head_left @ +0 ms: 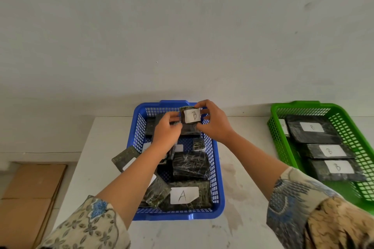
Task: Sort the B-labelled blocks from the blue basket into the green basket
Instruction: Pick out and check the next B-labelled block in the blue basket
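Both hands hold one small dark block with a white B label (192,115) above the far end of the blue basket (218,170). My left hand (166,129) pinches its left edge. Its right side sits between the thumb and fingers of my right hand (214,123). In the blue basket lie several dark wrapped blocks, one at the near end with an A label (183,195). The green basket (283,147) stands to the right and holds several dark blocks with B labels (332,150).
The baskets stand on a white table (242,178) against a pale wall. One dark block (124,158) leans over the blue basket's left rim. Brown cardboard (30,198) lies on the floor at the left.
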